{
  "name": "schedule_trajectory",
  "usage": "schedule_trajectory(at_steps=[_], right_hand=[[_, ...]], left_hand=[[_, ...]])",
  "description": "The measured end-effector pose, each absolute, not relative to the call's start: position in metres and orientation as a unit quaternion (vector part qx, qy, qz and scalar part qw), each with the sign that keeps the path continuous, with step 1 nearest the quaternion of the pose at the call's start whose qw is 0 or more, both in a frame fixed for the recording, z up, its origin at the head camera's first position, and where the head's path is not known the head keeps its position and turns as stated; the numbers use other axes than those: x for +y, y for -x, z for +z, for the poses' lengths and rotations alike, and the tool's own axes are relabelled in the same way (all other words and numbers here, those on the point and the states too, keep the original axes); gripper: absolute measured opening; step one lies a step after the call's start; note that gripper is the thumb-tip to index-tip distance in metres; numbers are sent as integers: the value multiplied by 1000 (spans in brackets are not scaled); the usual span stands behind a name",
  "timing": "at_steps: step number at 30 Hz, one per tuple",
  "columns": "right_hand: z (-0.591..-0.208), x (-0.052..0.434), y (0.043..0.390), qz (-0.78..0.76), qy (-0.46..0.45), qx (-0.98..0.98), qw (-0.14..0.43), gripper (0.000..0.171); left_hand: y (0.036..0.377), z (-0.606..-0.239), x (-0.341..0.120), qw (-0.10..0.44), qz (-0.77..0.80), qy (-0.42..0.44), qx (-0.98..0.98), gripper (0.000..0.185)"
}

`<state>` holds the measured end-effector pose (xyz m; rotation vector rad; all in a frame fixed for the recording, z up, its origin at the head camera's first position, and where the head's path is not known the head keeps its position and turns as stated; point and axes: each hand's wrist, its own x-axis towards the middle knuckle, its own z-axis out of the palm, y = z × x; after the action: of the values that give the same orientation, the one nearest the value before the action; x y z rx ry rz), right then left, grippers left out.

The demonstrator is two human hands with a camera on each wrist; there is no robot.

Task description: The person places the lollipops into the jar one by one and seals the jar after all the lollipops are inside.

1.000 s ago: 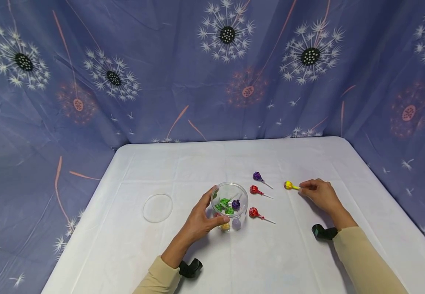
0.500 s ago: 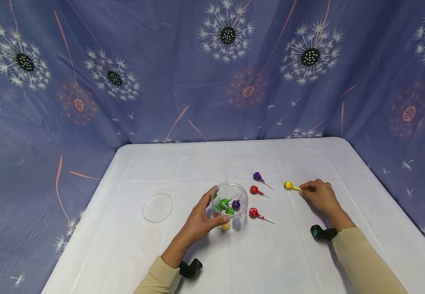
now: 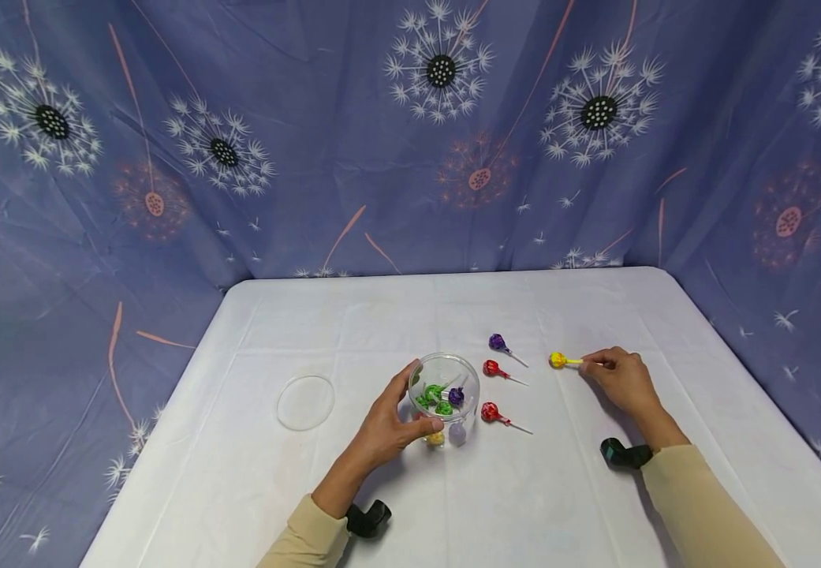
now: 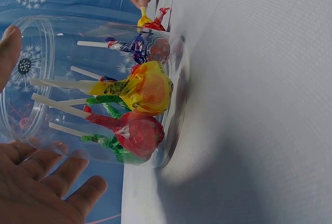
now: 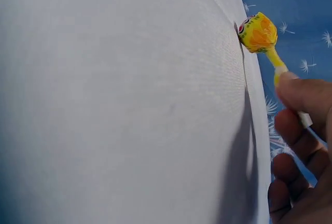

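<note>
My left hand [image 3: 385, 426] grips a clear plastic jar [image 3: 476, 402] standing on the table, thumb on the near side and fingers around the far side. Through the wall in the left wrist view, a yellow lollipop [image 4: 148, 89], a red lollipop [image 4: 139, 135], a purple lollipop [image 4: 142, 47] and green-wrapped ones [image 4: 116, 146] show inside, sticks toward the open mouth. To the right, my right hand [image 3: 623, 383] pinches the stick of another yellow lollipop [image 3: 557, 360] between thumb and forefinger. Its wrapped head is at the tabletop in the right wrist view.
Between jar and right hand lie a loose purple lollipop [image 3: 498, 341] and two red ones, a far red lollipop [image 3: 490, 368] and a near red lollipop [image 3: 490, 412]. A clear round lid [image 3: 305, 403] lies left on the white-covered table [image 3: 240, 489]. Patterned curtains [image 3: 353, 158] stand behind.
Almost nothing differs. My right hand and the yellow lollipop have shifted only very slightly; my left hand keeps its hold on the jar.
</note>
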<state>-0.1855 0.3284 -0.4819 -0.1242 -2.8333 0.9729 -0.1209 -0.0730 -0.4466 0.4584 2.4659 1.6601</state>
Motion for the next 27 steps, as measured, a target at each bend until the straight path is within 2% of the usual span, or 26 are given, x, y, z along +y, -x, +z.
schedule_trajectory(at_steps=[8,15,27], right_hand=[[-464,312,178,352,35,-931,86,32],[-443,289,171,385,-13,-914,131,26],[-399,246,157,443,-61,-882,146,20]], left_hand=[[122,-447,-74,64,545,-153,822,92],[121,-448,-73,64,545,-149,823,93],[120,-447,-73,63,545,-150,823,93]])
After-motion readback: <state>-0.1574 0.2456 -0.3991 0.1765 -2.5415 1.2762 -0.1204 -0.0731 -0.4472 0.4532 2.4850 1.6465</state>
